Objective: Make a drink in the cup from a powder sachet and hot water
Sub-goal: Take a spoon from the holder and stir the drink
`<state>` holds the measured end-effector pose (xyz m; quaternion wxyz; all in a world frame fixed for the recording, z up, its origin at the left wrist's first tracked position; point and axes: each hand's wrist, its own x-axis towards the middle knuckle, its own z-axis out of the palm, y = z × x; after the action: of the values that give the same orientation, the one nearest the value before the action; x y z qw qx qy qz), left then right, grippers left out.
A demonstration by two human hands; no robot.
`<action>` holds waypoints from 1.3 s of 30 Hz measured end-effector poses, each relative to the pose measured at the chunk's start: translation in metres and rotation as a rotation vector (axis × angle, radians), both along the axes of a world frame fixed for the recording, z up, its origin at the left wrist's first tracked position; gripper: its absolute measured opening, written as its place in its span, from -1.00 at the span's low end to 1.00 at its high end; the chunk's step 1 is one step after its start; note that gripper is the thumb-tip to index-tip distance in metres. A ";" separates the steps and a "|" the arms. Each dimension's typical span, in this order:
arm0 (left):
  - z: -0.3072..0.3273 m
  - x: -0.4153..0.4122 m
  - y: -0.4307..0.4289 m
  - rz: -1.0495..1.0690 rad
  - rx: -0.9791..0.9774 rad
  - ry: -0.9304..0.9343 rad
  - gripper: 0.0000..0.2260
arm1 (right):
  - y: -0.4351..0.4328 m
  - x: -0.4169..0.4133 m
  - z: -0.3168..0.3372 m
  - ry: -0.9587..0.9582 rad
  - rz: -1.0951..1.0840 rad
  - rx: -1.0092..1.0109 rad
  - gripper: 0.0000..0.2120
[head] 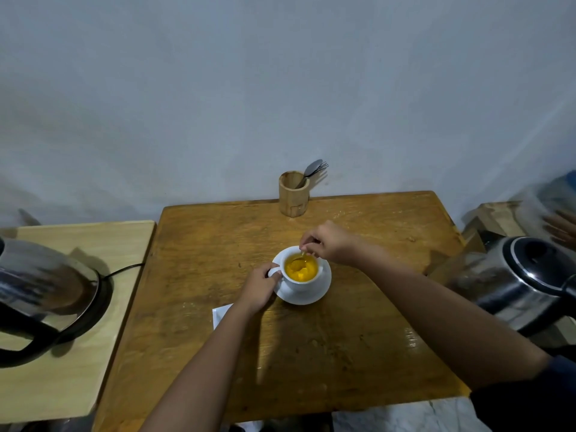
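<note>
Left hand (260, 286) grips cup (300, 275) handle; right hand (327, 243) holds spoon (300, 260) inside.

Home kitchen corner: kettle (46, 294), cutlery holder (293, 194)

No text, label, brand or number can be read anywhere. The white sachet (222, 311) lying on the table (358, 322) shows only a blank face, mostly hidden under the left forearm.
</note>
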<state>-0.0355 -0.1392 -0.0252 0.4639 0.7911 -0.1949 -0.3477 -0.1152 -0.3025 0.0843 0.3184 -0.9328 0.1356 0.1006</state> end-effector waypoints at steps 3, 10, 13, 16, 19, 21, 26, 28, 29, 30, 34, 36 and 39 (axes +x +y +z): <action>-0.001 0.000 0.000 0.003 0.003 -0.006 -0.79 | 0.000 0.000 0.006 0.053 0.079 -0.078 -0.79; -0.001 0.001 -0.002 -0.003 -0.002 -0.017 -0.81 | 0.004 0.001 0.006 0.084 0.044 0.005 -0.83; -0.001 0.000 -0.001 -0.004 -0.005 -0.013 -0.81 | 0.008 0.000 0.000 0.028 -0.023 0.060 -0.82; -0.001 0.000 -0.001 -0.007 -0.009 -0.011 -0.81 | 0.011 -0.001 -0.006 -0.039 -0.058 0.046 -0.80; -0.001 0.000 0.000 -0.005 -0.012 -0.006 -0.81 | 0.013 -0.002 -0.009 -0.057 -0.077 0.005 -0.78; -0.001 0.000 0.000 -0.006 -0.012 -0.006 -0.80 | 0.013 -0.002 -0.010 -0.062 -0.071 -0.029 -0.76; 0.000 0.000 -0.001 -0.002 -0.001 0.000 -0.80 | 0.006 -0.002 -0.003 0.014 -0.034 -0.092 -0.76; 0.000 0.000 -0.001 0.001 -0.006 -0.002 -0.80 | 0.004 -0.003 0.002 0.054 -0.010 -0.097 -0.77; 0.000 0.000 -0.001 0.004 -0.007 -0.004 -0.80 | 0.004 -0.004 0.003 0.062 0.000 -0.093 -0.78; 0.000 0.000 0.000 0.007 -0.007 -0.006 -0.80 | 0.005 -0.004 0.004 0.063 0.005 -0.083 -0.80; 0.001 0.000 0.000 0.007 -0.016 -0.004 -0.83 | 0.012 -0.003 -0.001 0.038 -0.027 -0.017 -0.82; 0.000 0.000 0.000 0.006 -0.015 -0.005 -0.82 | 0.016 -0.002 -0.002 0.015 -0.049 -0.005 -0.80; 0.001 -0.001 -0.001 0.007 -0.011 -0.011 -0.81 | 0.021 -0.001 -0.003 -0.012 -0.055 -0.039 -0.76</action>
<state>-0.0365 -0.1398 -0.0244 0.4684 0.7911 -0.1966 -0.3407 -0.1164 -0.2814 0.0809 0.3035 -0.9353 0.1614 0.0836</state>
